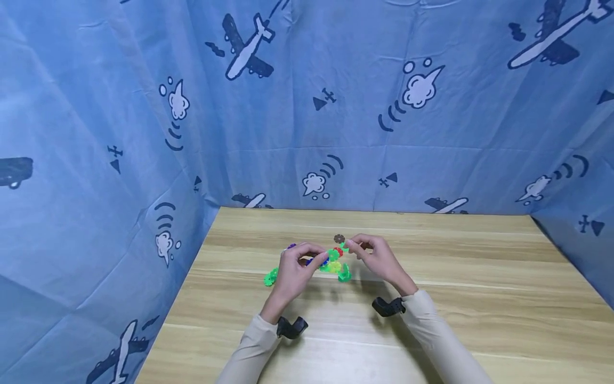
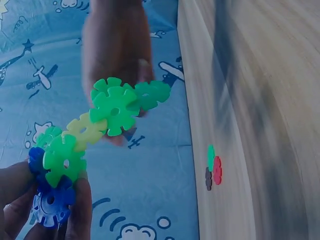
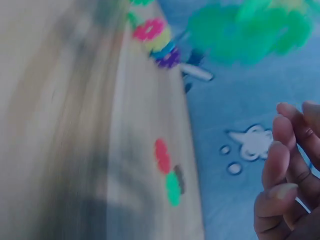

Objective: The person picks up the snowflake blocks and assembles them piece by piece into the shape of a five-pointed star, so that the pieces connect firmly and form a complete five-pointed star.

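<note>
My left hand [image 1: 295, 268] pinches one end of a chain of interlocking plastic flower discs, which hangs over the table. Blue discs [image 2: 51, 201] and a green disc [image 2: 65, 161] lie between its thumb and fingers. From there a yellow disc [image 2: 85, 131] leads to more green discs [image 2: 115, 109] at the far end. My right hand [image 1: 379, 260] is just right of the chain, its fingers [image 3: 277, 165] loosely bent with nothing between them. In the left wrist view it appears blurred behind the green end.
Loose on the wooden table [image 1: 455, 266] beyond the chain lie a red disc [image 3: 162, 156], a green disc [image 3: 173, 188] and a dark brown disc [image 1: 339, 238]. Further left is another joined group with pink, yellow and purple discs [image 3: 168, 59]. A blue printed curtain [image 1: 355, 122] borders the table.
</note>
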A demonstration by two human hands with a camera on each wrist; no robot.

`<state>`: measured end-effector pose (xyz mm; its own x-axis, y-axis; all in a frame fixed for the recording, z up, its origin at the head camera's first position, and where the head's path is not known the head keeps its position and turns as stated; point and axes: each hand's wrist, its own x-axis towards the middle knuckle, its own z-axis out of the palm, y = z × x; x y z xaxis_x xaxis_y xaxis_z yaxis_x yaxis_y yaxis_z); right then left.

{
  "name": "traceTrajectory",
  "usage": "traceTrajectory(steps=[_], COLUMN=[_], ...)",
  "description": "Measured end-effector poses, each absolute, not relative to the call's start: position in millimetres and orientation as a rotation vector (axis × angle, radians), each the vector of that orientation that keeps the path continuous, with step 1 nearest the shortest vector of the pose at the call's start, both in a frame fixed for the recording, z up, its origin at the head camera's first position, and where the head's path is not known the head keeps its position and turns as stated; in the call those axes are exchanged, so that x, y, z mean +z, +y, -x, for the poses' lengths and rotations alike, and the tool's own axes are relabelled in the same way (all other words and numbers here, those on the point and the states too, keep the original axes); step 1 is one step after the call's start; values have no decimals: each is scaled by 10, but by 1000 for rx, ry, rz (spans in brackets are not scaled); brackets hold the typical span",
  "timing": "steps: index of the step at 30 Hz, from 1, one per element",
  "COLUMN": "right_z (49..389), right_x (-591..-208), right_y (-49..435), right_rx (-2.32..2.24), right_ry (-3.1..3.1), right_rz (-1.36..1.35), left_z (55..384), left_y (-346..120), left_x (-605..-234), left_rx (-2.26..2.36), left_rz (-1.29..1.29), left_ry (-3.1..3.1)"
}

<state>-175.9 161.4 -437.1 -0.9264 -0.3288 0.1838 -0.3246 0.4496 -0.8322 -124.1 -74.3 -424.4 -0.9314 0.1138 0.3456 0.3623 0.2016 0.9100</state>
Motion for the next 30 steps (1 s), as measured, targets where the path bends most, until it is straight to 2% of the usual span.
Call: traceTrajectory(steps=[8, 17, 27, 30], right_z=[1942, 2034, 1962, 1911], right_x=[-4524, -4700, -4667, -4702], right_y=[1456, 1067, 680, 615], right_rx=[-1337, -1282, -1463, -1447], right_ry=[2713, 2712, 2492, 2448], right_rz=[667, 944, 1120, 1057], left_z=[1214, 1304, 1399, 1383], left_y=[-831, -958, -1042, -1055], left_x=[-4204, -4086, -4015, -4040], left_rx=[-1830, -1851, -1844, -1858], left_rz=[457, 421, 378, 374], left_ry=[-2248, -2180, -2159, -2156])
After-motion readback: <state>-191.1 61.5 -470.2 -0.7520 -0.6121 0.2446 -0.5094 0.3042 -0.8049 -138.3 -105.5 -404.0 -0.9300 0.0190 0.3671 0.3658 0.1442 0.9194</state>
